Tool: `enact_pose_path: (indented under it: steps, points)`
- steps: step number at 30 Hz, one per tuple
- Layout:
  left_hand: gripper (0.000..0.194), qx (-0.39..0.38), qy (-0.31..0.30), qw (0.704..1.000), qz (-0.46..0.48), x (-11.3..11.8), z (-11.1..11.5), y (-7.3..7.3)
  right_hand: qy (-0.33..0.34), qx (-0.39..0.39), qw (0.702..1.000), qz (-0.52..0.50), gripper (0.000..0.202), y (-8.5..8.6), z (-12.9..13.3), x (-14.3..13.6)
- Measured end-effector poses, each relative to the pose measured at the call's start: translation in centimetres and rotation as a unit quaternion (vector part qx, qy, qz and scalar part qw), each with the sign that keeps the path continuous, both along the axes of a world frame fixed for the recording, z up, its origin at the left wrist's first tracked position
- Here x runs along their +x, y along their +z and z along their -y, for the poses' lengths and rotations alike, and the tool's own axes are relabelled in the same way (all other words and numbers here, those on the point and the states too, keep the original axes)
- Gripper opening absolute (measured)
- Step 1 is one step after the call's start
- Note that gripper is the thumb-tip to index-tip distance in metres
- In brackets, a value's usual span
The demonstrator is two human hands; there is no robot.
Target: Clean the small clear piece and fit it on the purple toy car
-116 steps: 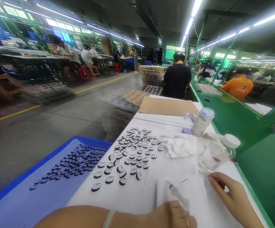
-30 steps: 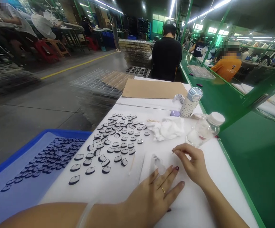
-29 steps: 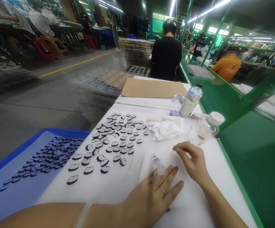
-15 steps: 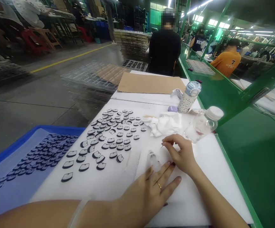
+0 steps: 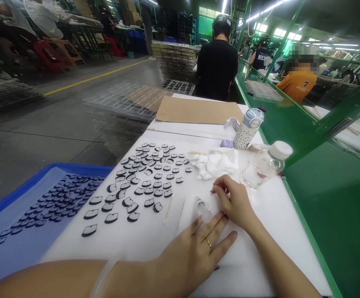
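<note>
White foam sheet covers the worktop under both hands. The left hand lies flat and spread on it, fingers splayed, with a clear syringe held loosely between its first two fingertips; whether it truly grips the syringe I cannot tell. The right hand sits just beyond and to the right of it, touching the left fingertips, thumb and forefinger pinched shut on a thin needle whose tip pokes out to the left, just above the syringe's end. Black tabs lie in loose rows on the worktop to the left of both hands, well apart from the needle, and more tabs fill a blue tray at the far left. A crumpled cloth sits just beyond the right hand, with a clear bottle lying to its right and a dotted bottle upright behind. Cardboard lies farther back.
</note>
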State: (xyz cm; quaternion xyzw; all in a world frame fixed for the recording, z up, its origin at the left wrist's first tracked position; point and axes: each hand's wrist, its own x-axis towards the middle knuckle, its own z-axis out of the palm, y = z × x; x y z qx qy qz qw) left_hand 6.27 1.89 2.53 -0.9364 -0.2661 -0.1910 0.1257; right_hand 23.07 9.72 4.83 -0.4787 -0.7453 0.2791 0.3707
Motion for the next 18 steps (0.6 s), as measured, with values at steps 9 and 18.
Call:
enact_pose_path:
  steps: [9,18]
  points:
    - [0.058,-0.028,-0.008,0.999,-0.013,-0.14,0.07,0.22,-0.038,-0.020,0.998,-0.050,0.009,-0.06,0.10,-0.11]
    - [0.057,-0.034,-0.008,0.999,-0.016,-0.31,0.14,0.30,-0.050,-0.026,0.994,-0.093,0.013,0.14,0.27,0.19]
